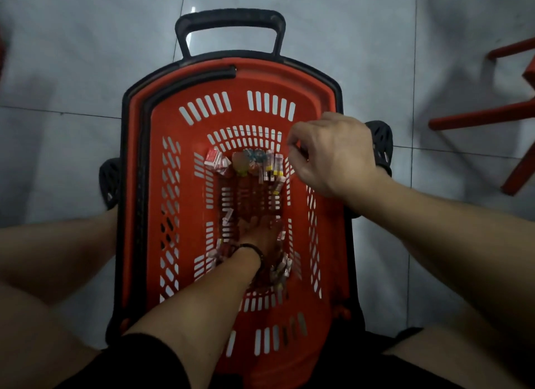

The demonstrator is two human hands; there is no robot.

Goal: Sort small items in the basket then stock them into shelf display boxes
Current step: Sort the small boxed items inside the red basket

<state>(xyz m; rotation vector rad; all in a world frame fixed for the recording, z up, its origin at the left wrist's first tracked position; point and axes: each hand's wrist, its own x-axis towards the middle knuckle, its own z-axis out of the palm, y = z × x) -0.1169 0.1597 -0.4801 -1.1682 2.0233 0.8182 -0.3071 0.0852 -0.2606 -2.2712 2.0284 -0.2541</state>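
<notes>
Red basket [260, 78] is sitting on tiles [72, 70], handle [231, 17] end pointing away from the person — packets [215, 159] at both ends, middle bare. Inside, the left hand [259, 232] is reaching down, grip unclear; the right hand [333, 154] is hovering over the rim, curled — hold unclear.

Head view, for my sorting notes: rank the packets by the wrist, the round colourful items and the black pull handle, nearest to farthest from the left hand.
1. Packets: right beside the wrist of the left hand, at the near end of the basket floor.
2. Round colourful items: in the row at the floor's far end.
3. Black pull handle: beyond the far rim.
</notes>
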